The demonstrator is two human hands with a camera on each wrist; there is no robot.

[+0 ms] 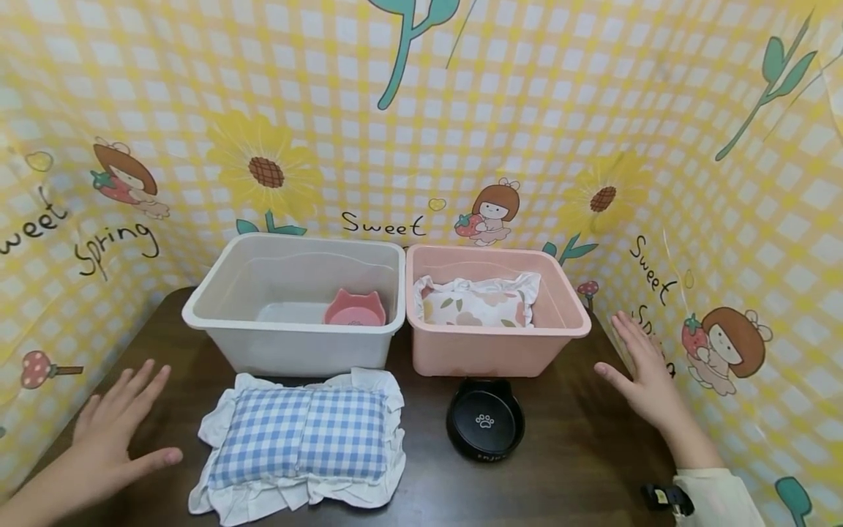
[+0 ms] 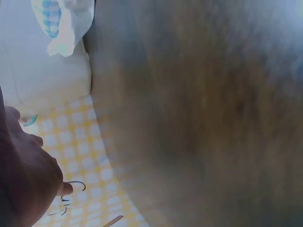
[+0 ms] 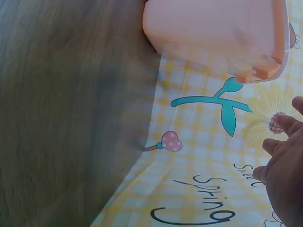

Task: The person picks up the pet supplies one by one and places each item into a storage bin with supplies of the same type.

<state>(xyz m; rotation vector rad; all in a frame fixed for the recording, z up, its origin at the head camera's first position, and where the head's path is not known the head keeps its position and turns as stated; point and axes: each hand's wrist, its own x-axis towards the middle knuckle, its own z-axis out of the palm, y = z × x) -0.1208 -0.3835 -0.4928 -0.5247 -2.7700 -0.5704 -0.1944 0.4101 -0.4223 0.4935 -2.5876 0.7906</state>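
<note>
My left hand [image 1: 115,432] hovers at the table's left side, fingers spread and holding nothing. Nearest to it lies a blue-checked pillow [image 1: 303,435] with white ruffles. On the far right my right hand [image 1: 642,373] is also spread, with nothing in it. A black pet bowl [image 1: 486,417] with a paw print stands in front of the pink bin [image 1: 494,351]. Inside that bin rests a floral pillow [image 1: 470,304] with a white ruffled edge. The grey-white bin [image 1: 303,348] on the left contains a pink cat-eared bowl [image 1: 356,309] at its right end.
Both bins stand side by side at the back of the dark wooden table [image 1: 560,468]. Behind and around hangs a yellow-checked cloth [image 1: 369,161] with flowers and cartoon figures. A black strap [image 1: 668,499] shows near the right sleeve [image 1: 714,498].
</note>
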